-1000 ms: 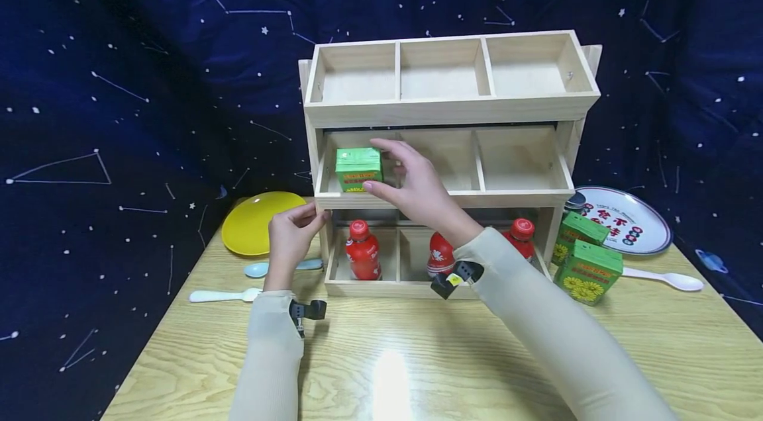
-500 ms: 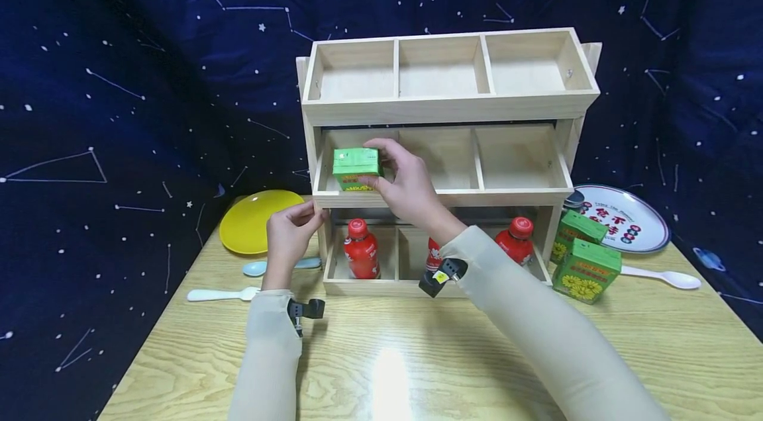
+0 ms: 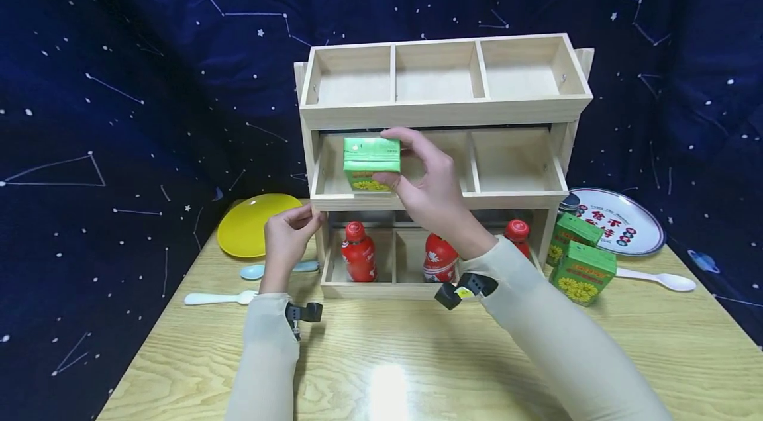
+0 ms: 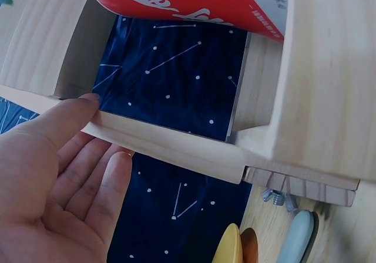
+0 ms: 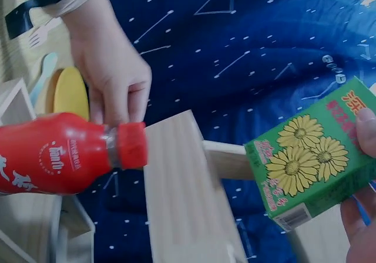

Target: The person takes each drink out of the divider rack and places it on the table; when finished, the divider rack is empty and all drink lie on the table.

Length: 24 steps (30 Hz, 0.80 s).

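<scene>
My right hand [image 3: 432, 186] pinches a green juice carton [image 3: 371, 155] with yellow flowers between thumb and fingers. It holds the carton at the left compartment of the middle tier of a wooden rack [image 3: 444, 115]. Close up in the right wrist view, the same carton [image 5: 317, 157] is tilted, with its flower side showing. At the rack's left side, my left hand [image 3: 286, 242] grips the upright, thumb on one face of the wood strip [image 4: 170, 148] and fingers at the other. Red bottles [image 3: 359, 254] stand in the bottom tier; my right forearm partly hides those farther right.
Two more green cartons [image 3: 583, 273] stand right of the rack, by a white plate [image 3: 646, 222] and a white spoon [image 3: 673, 282]. On the left lie a yellow plate [image 3: 241, 229], a blue spoon [image 3: 253, 271] and a white fork [image 3: 208, 298]. A dark starry cloth [image 3: 149, 143] hangs behind.
My right hand has closed its thumb and fingers on the carton and drawn it up, rightward and nearer to me. The left hand keeps its grip on the upright.
</scene>
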Each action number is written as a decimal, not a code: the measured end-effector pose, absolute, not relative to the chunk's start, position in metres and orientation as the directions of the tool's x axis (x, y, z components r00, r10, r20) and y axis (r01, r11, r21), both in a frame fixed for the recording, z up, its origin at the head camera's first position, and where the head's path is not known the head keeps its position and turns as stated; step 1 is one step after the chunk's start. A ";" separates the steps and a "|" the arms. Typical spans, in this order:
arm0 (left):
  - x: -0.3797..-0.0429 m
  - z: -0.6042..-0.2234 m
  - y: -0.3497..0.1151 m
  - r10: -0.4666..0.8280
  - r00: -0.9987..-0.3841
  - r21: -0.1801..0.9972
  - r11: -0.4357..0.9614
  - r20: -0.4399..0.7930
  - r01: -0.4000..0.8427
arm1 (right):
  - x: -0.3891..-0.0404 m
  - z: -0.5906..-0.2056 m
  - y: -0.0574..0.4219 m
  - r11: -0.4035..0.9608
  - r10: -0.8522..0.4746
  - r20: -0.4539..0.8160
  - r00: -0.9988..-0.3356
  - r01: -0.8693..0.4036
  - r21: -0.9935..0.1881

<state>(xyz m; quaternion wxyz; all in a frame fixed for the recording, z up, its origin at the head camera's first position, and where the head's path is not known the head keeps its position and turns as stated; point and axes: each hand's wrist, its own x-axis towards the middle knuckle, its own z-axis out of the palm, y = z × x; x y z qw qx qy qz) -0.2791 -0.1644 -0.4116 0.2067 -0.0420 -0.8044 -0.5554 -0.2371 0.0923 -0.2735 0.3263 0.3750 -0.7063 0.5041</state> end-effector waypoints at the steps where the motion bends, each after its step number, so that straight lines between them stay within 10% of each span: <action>1: -0.279 -0.412 -0.164 -0.159 -0.911 0.874 0.383 0.380 0.298 | -0.232 -0.273 0.095 0.208 -0.204 0.840 -0.503 -0.861 -0.465; 24: -0.278 -0.412 -0.165 -0.164 -0.914 0.880 0.374 0.372 0.291 | -0.143 -0.286 0.209 0.407 -0.159 0.729 -0.666 -0.717 -0.566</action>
